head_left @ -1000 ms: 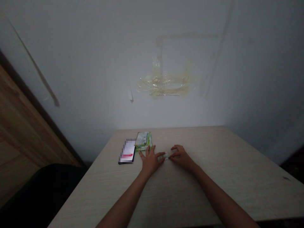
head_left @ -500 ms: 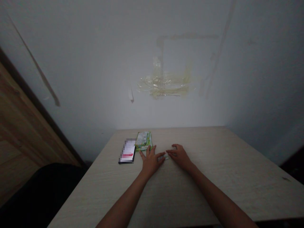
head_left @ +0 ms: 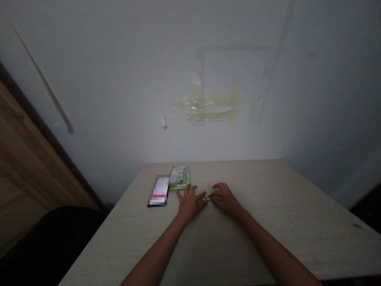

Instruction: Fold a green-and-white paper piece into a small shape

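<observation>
My left hand [head_left: 189,206] rests low over the table, its thumb and index finger closing on a small pale piece [head_left: 207,196], while its other fingers spread toward the green packets. From the other side, the fingertips of my right hand [head_left: 225,200] meet the same piece, with the index finger raised in a curve above it. Fingers cover most of the piece, and its kind is too small to make out. Just beyond my left fingers lies a short stack of flat green-and-white packets [head_left: 179,175], printed with text.
A phone [head_left: 159,191] with a lit, partly blurred screen lies left of the packets. The pale wooden table [head_left: 268,222] meets a white wall [head_left: 119,99] bearing old yellowed tape [head_left: 208,109]. At far left are wooden boards [head_left: 26,151] and a dark shape [head_left: 56,238].
Both hands' fingertips have shifted slightly around the small pale piece, and less of it shows to the right. The packets and phone keep their places on the table.
</observation>
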{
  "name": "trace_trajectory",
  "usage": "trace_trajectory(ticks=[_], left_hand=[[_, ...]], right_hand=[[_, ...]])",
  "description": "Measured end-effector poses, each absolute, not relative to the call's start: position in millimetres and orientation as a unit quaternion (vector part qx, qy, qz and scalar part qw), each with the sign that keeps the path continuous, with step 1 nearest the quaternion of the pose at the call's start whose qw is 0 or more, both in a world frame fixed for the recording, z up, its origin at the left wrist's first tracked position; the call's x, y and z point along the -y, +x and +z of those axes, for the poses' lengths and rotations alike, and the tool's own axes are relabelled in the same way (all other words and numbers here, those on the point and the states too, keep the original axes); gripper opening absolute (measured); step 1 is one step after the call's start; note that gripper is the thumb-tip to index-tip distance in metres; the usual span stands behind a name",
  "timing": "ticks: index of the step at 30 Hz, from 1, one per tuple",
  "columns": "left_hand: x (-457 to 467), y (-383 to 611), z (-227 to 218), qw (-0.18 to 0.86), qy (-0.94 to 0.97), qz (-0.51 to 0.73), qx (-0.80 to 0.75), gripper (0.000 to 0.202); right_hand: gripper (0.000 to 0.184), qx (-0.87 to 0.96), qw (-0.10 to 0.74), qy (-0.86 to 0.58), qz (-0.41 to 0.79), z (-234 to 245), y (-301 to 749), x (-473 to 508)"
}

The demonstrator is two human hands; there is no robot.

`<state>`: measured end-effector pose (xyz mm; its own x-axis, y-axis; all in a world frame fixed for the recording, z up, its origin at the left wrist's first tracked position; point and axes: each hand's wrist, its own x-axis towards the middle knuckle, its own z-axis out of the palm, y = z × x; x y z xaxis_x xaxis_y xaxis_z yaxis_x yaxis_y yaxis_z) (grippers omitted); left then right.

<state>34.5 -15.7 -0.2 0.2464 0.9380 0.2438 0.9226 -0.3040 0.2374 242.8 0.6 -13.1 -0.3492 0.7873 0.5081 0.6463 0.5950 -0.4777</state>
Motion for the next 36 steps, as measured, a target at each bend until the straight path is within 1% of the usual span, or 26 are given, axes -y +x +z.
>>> trace_trajectory(ticks=[5, 13, 18, 23, 29, 36], left_hand=[[14.3, 32.7, 4.1, 0.033, 0.788, 0.206, -0.579, 0.037], [13.0, 34.0, 2.6, 0.028, 0.788, 0.238, -0.568, 0.019], [11.0, 33.6, -0.4, 0.028, 0.788, 0.247, -0.563, 0.015], [9.5, 32.2, 0.4, 0.045, 0.775, 0.262, -0.574, 0.009], [7.2, 33.8, 0.0, 0.069, 0.757, 0.273, -0.59, 0.01], [5.5, 39.0, -1.7, 0.077, 0.734, 0.284, -0.612, 0.01]], right_hand=[[0.011, 0.817, 0.357, -0.445, 0.078, -11.7, 239.0, 0.1], [0.01, 0.833, 0.35, -0.424, 0.068, -7.5, 237.4, 5.4], [0.008, 0.815, 0.338, -0.463, 0.087, -13.4, 234.8, -0.2], [0.012, 0.786, 0.337, -0.507, 0.108, -19.1, 234.1, -6.0], [0.016, 0.76, 0.339, -0.542, 0.117, -22.7, 235.1, -7.9], [0.014, 0.754, 0.32, -0.562, 0.112, -20.2, 230.7, -6.1]])
